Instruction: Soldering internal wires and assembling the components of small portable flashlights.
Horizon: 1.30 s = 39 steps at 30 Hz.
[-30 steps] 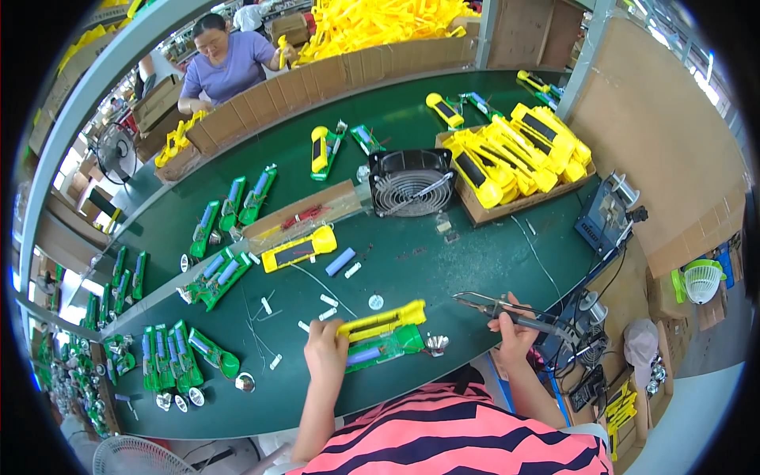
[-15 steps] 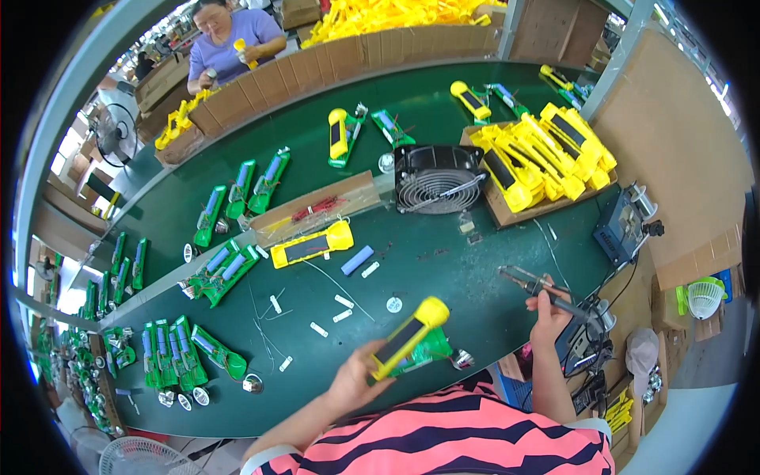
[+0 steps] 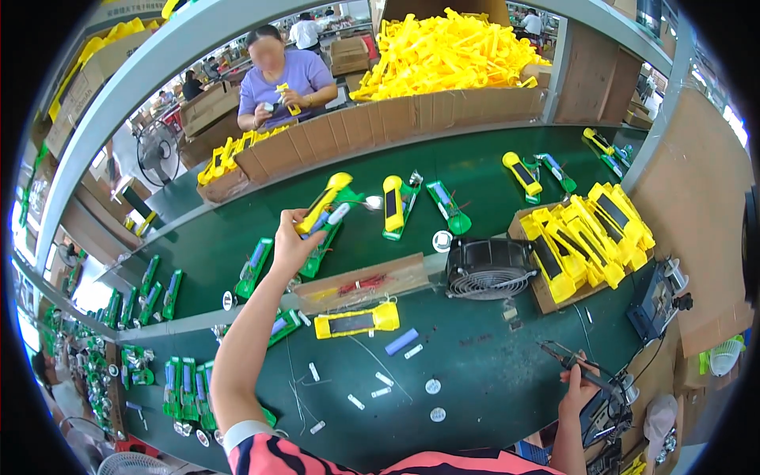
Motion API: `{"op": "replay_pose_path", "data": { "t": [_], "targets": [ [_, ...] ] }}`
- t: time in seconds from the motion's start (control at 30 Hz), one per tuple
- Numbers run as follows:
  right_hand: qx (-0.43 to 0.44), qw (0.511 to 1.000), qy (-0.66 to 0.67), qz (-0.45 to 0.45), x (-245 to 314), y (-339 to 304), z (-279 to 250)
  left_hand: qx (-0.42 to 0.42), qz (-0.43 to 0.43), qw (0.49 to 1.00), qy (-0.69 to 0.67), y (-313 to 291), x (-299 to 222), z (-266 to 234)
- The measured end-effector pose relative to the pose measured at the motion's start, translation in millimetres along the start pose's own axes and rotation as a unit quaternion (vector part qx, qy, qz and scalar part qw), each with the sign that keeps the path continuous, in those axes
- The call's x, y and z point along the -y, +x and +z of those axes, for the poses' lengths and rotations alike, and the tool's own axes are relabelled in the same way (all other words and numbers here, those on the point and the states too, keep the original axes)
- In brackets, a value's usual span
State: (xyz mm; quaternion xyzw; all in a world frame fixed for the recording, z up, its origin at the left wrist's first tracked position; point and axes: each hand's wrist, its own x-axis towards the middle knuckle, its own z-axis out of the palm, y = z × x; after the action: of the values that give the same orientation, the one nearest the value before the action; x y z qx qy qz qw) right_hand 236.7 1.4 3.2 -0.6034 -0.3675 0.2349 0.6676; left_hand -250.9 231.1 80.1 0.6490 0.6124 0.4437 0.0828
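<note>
One each: gripping a thin dark soldering iron in right fingers, a long yellow plastic case in left fingers, toward the green tabletop's far edge. Probably light, stiff, slippery; pinch its sides.

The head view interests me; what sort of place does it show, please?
Probably a factory assembly line: a heap of yellow plastic parts, green casings along the bench, and a soldering iron in the right hand.
</note>
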Motion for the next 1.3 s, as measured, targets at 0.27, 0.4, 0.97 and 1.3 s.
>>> {"op": "replay_pose_path", "data": {
  "t": [0.27,0.4,0.97,1.3],
  "targets": [
    [-0.019,0.999,-0.018,0.017,2,3,3,0.029,-0.071,0.979,0.188,65,136,57],
    [-0.021,0.999,-0.023,0.014,7,4,0,-0.034,-0.137,0.909,0.392,63,132,53],
    [0.035,0.853,-0.340,-0.394,67,134,17,0.013,-0.048,0.941,0.334,9,-47,-108],
    [0.027,0.912,-0.237,-0.335,22,171,19,0.063,-0.171,0.978,-0.098,-262,-140,-61]
  ]
}}
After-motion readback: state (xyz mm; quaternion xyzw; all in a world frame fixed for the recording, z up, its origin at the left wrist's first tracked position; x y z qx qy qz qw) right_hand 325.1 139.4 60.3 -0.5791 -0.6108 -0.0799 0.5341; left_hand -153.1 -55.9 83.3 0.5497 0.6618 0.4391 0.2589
